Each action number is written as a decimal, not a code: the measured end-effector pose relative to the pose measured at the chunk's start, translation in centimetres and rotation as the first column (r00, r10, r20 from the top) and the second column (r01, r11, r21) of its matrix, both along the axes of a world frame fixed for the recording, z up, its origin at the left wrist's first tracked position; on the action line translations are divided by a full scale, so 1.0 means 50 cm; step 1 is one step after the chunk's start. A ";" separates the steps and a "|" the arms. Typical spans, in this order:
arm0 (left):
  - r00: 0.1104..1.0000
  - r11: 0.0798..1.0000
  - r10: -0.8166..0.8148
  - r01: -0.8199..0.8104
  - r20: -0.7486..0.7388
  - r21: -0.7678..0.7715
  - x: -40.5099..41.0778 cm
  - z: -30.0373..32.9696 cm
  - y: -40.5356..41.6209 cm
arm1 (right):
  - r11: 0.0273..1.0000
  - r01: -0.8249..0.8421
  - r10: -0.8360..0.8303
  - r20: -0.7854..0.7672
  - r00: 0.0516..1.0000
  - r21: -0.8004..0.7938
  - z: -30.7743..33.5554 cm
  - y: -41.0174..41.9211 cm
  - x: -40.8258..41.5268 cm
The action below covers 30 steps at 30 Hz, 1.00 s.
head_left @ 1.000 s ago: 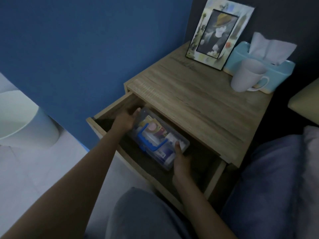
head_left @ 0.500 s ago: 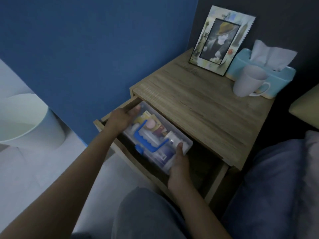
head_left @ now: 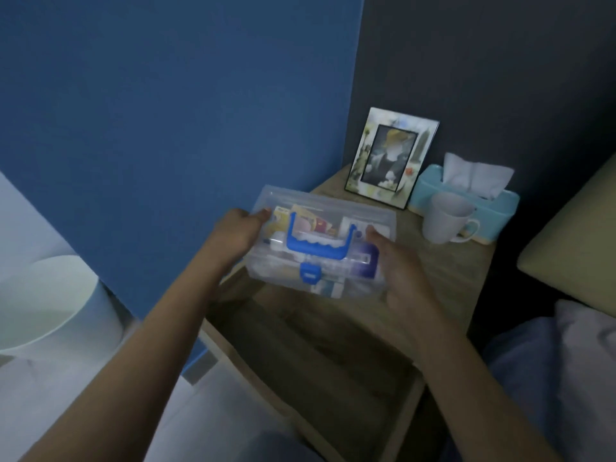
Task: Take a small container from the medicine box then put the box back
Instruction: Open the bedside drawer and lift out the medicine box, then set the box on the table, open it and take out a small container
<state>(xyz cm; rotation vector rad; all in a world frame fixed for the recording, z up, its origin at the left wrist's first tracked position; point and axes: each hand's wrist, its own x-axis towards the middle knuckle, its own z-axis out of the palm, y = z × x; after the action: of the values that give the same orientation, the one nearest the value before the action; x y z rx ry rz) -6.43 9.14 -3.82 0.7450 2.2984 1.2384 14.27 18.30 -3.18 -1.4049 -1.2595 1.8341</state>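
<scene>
Head view shows the left hand (head_left: 233,233) and right hand (head_left: 398,266) clasping the medicine box (head_left: 321,241) above the open drawer (head_left: 310,358), fingers wrapped around its ends (latch closed), so it should be kept level and set on the desk (head_left: 443,275) before unlatching.

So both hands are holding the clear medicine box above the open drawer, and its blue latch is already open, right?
Not quite: in the head view the blue latch looks closed, lid down. Both the left hand and right hand do hold the clear medicine box above the open drawer.
</scene>
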 end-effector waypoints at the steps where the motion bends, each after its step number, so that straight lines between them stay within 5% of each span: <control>1: 1.000 1.000 0.004 -0.004 0.008 -0.010 0.005 -0.009 0.027 | 1.000 0.006 -0.006 -0.002 1.000 0.010 0.001 0.033 -0.002; 10: 0.999 0.999 0.027 -0.025 0.043 -0.040 0.022 -0.096 0.202 | 0.998 -0.060 0.060 0.025 0.998 -0.031 -0.056 0.236 -0.016; 19: 0.996 0.999 -0.030 0.028 -0.088 -0.029 0.033 -0.121 0.212 | 0.978 -0.085 0.082 0.022 0.996 0.190 -0.140 0.270 -0.009; 21: 0.997 0.999 -0.012 0.016 -0.081 0.052 0.046 -0.116 0.200 | 0.967 -0.047 0.053 -0.019 0.998 0.251 -0.144 0.268 -0.012; 24: 0.908 0.901 0.283 -0.142 -0.309 0.409 0.112 -0.123 0.155 | 0.957 -0.004 0.009 -0.018 1.000 0.290 -0.151 0.268 -0.017; 26: 0.925 0.835 0.326 -0.185 -0.195 0.518 0.167 -0.144 0.134 | 0.959 -0.012 0.017 -0.015 1.000 0.283 -0.158 0.270 -0.021; 28: 0.982 0.905 0.158 -0.185 0.101 0.383 0.206 -0.172 0.136 | 0.961 -0.011 0.018 -0.025 1.000 0.276 -0.162 0.271 -0.021; 30: 0.941 0.982 -0.008 -0.057 0.339 0.182 0.225 -0.190 0.154 | 0.962 -0.017 0.024 -0.022 0.999 0.274 -0.161 0.271 -0.021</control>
<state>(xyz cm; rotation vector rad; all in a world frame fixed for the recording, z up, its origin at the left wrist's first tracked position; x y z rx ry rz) 4.81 16.85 -13.30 0.5165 1.9357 1.4841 13.21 31.85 -11.24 -1.2175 -1.4561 1.6109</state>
